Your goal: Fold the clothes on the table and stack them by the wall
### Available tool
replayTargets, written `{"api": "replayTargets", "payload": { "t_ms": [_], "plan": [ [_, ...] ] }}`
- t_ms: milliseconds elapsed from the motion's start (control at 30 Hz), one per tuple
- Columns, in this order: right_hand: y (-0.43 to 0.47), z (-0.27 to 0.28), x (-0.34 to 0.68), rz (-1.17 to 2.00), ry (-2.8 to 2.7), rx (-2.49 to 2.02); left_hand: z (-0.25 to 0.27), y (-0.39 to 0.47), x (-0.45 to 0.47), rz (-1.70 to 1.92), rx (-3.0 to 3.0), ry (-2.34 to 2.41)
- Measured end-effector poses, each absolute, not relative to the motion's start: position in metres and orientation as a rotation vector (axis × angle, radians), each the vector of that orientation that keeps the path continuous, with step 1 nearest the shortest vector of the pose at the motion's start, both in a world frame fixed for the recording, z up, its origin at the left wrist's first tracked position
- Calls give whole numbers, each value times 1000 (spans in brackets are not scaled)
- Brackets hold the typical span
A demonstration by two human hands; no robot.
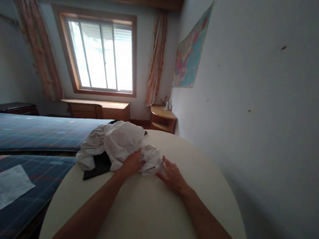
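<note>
A crumpled white cloth, thin and softly bunched (124, 139), lies in a heap on the far left part of a round cream worktop with a smooth top (200, 158). Its left end reaches the worktop's rim, so a careless push that way could send the loose folds over the side.

Under the cloth a flat black piece with a straight edge (97, 171) sticks out at the front; its material is hard to tell. Because cloth and black piece overlap, a tug on one could drag the other along – or bunch the folds tighter.

The left hand (132, 163) is on the front of the heap, its fingertips partly lost in the folds; whether they pinch or merely press I cannot tell. The right hand (172, 175) has its fingers loosely spread at the cloth's right end, with no firm grip visible – that end could slip away if only the left pulled.

Beyond the rim, at left, is a blue plaid mattress (50, 170) bearing a white printed paper sheet (9, 188); cloth sliding off could land there.
</note>
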State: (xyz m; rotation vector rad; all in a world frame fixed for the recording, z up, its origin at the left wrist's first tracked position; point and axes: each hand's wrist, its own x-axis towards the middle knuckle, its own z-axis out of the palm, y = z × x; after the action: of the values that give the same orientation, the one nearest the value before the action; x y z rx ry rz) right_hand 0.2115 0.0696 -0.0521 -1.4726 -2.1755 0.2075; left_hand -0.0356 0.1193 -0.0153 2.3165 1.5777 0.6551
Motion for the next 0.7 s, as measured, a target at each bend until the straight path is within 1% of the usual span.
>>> {"api": "replayTargets", "payload": {
  "t_ms": [133, 300, 367, 467, 533, 633, 700],
  "plan": [
    [68, -47, 213, 183, -2093, -1417, 0, 104, -20, 506, 2330, 1356],
    [58, -27, 221, 271, -2070, -1353, 14, 86, -8, 280, 2202, 928],
    [54, -19, 223, 338, -2079, -1351, 18, 83, -9, 244, 2177, 935],
    [51, -13, 224, 418, -2057, -1364, 20, 80, -15, 294, 2309, 1154],
    [50, -11, 223, 447, -2042, -1354, 21, 77, -19, 205, 2389, 1244],
    [50, -10, 224, 495, -2043, -1336, 21, 71, -18, -3, 2437, 1197],
    [50, -8, 226, 521, -2046, -1342, 23, 64, -14, 10, 2513, 1147]
  ]
}}
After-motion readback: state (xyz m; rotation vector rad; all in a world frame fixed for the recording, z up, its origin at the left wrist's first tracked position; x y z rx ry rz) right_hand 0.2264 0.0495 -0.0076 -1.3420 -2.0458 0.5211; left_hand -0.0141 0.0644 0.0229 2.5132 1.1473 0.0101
